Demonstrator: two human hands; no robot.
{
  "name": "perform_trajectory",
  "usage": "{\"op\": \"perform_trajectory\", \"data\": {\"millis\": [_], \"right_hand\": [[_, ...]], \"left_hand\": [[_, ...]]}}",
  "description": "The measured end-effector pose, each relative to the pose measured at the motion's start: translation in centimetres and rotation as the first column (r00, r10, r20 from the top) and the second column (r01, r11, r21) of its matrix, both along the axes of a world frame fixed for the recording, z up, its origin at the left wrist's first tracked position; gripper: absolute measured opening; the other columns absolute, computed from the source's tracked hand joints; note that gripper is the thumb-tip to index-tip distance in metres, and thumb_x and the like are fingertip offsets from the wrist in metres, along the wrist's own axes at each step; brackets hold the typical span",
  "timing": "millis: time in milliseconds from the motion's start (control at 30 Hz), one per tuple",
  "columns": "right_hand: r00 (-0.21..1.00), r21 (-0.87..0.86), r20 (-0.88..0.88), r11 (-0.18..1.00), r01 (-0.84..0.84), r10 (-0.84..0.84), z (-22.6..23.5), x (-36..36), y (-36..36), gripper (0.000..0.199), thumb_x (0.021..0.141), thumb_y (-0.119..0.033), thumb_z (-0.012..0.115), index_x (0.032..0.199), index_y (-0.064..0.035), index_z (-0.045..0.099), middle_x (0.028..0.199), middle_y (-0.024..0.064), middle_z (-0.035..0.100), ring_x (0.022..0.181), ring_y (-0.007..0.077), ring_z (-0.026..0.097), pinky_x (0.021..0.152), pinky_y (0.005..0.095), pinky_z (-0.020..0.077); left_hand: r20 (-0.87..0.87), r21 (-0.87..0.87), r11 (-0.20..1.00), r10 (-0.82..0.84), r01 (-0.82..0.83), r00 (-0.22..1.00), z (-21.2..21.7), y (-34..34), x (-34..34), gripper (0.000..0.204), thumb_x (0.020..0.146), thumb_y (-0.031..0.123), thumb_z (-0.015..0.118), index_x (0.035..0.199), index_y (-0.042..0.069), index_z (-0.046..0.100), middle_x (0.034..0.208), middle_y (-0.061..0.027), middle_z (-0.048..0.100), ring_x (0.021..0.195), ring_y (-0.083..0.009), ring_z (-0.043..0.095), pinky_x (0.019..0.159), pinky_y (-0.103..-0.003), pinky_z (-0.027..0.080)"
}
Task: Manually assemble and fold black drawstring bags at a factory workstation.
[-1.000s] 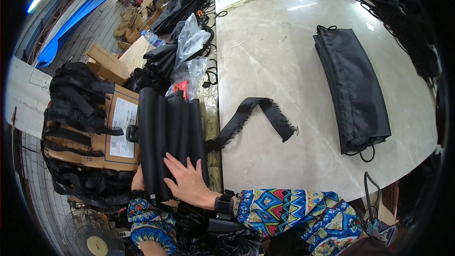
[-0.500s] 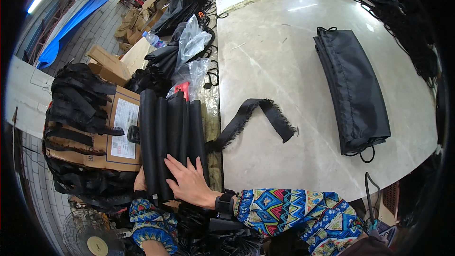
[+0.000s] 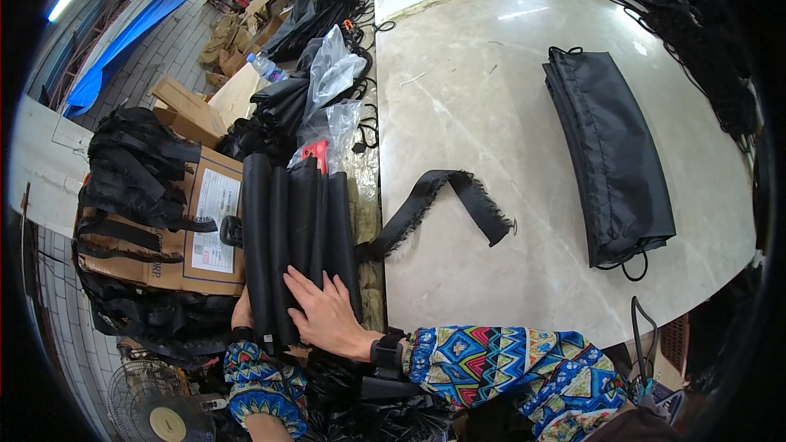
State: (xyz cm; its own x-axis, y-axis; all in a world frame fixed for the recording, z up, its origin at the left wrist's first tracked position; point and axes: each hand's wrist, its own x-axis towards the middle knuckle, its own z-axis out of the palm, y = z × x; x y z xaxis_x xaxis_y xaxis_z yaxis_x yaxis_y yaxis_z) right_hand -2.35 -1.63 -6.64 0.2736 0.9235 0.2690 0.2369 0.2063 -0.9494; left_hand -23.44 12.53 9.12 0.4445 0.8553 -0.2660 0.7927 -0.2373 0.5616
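Note:
My right hand (image 3: 327, 313) rests on the lower part of several long black fabric rolls or folds (image 3: 304, 213), its fingers stretched out over them. At their left side my left hand (image 3: 242, 309) reaches in near the bottom end; its fingers are hidden behind the black fabric. The rolls lie side by side at the table's left edge, with a small pale tag on the lower end of one. A frayed black fabric strip (image 3: 446, 184) lies bent on the table just right of them.
On the pale marble-look table (image 3: 475, 286) a folded black fabric bundle (image 3: 610, 160) with cord loops lies at the right. To the left, a cardboard box (image 3: 201, 266) carries black strips. Plastic bags (image 3: 332, 65) and a water bottle (image 3: 266, 68) are farther back; a fan (image 3: 160, 409) stands lower left.

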Motion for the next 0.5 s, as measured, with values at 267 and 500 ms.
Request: {"op": "perform_trajectory", "data": {"millis": [267,500], "right_hand": [[1.0,-0.055,0.008,0.998,-0.001,0.002,0.1,1.3,-0.5,0.056,0.088,-0.019,0.059,0.14,-0.007,0.044,0.152,0.0086,0.037,0.125,0.0569,0.039,0.106,0.0622,0.0262],[1.0,-0.131,0.004,0.991,-0.012,0.013,1.5,3.7,-3.6,0.049,0.09,-0.023,0.06,0.135,-0.0062,0.049,0.145,0.02,0.042,0.131,0.0471,0.04,0.106,0.056,0.0305]], "left_hand": [[-0.009,0.018,0.999,-0.029,0.029,1.0,0.3,0.5,0.0,0.049,0.102,0.036,0.044,0.138,0.002,0.046,0.125,-0.0099,0.059,0.112,-0.02,0.058,0.094,-0.032,0.048],[0.014,0.048,0.998,-0.039,0.038,0.999,0.4,-0.5,-1.4,0.048,0.102,0.035,0.045,0.138,0.002,0.047,0.125,-0.0099,0.06,0.112,-0.0199,0.058,0.094,-0.032,0.048]]}}
